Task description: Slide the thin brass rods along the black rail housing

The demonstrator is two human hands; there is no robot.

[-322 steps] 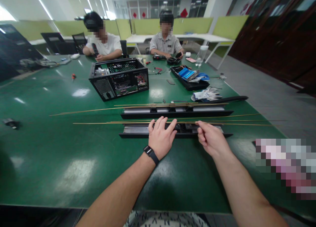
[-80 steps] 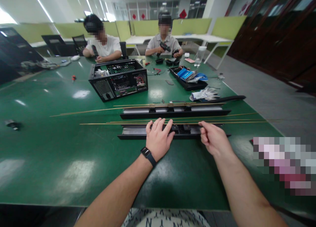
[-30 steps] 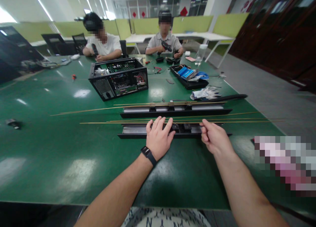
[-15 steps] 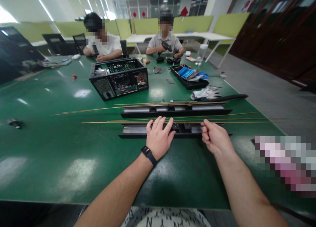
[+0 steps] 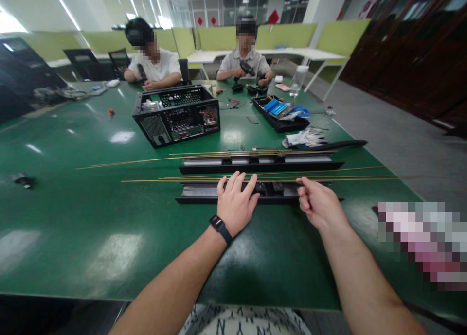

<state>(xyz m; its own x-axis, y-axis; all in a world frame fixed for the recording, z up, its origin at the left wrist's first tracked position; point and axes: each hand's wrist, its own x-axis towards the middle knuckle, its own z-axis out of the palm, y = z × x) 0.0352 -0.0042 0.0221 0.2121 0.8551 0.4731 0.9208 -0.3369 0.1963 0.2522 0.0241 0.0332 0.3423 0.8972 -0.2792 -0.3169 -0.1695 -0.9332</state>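
My left hand (image 5: 237, 199) lies with its fingers spread across the near black metal channel (image 5: 199, 200) and over thin brass-coloured rods. My right hand (image 5: 316, 200) is closed in a pinch at the channel's right part, its thumb and forefinger on a thin brass rod (image 5: 142, 181) that runs left to right along the channel. Just behind it, other thin rods lie nearly parallel. Dark blocks sit inside the channel between my hands. Beyond is a second black channel (image 5: 219, 169), with more brass rods (image 5: 142, 162) along its back edge, several reaching out to the left.
An open black computer case (image 5: 178, 118) stands behind the channels. To its right are a black tray (image 5: 288, 126) with blue items, white gloves (image 5: 306, 138) and a dark tube (image 5: 341, 144). Two people sit across the green table (image 5: 91, 203). A clear bottle (image 5: 299, 79) stands far right.
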